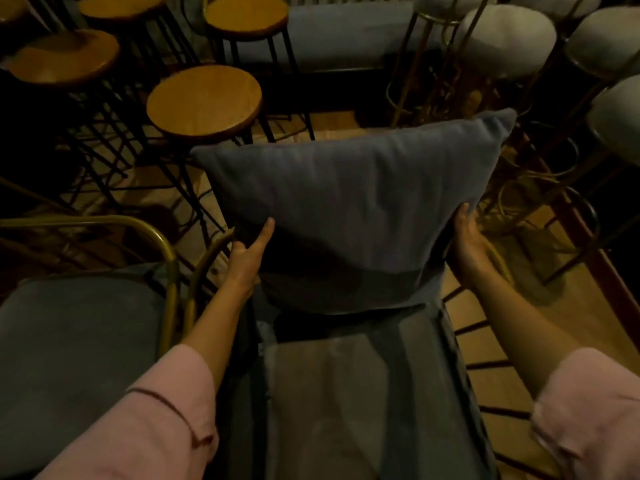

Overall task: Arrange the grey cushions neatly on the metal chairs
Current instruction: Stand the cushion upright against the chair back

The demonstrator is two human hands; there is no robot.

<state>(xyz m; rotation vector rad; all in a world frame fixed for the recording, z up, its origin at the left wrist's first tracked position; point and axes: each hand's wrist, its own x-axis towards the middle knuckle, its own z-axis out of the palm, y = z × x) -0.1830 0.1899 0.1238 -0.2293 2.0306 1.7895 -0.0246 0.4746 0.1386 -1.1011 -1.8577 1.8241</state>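
A large grey cushion (pixel 353 202) stands upright at the back of a metal chair, its lower edge resting on the chair's grey seat pad (pixel 346 386). My left hand (pixel 247 252) grips the cushion's lower left side, thumb on the front. My right hand (pixel 465 242) holds its lower right edge. The chair's brass armrest (pixel 204 258) curves just left of my left hand. The chair back is hidden behind the cushion. A second brass-framed chair (pixel 162 244) with a grey seat pad (pixel 76 344) stands at the left.
Wooden round stools (pixel 204 98) on black metal legs crowd the back left. White padded bar stools (pixel 509 39) with brass frames line the back right. A grey bench (pixel 346 32) runs along the far wall. Wooden floor (pixel 485 348) shows to the right of the chair.
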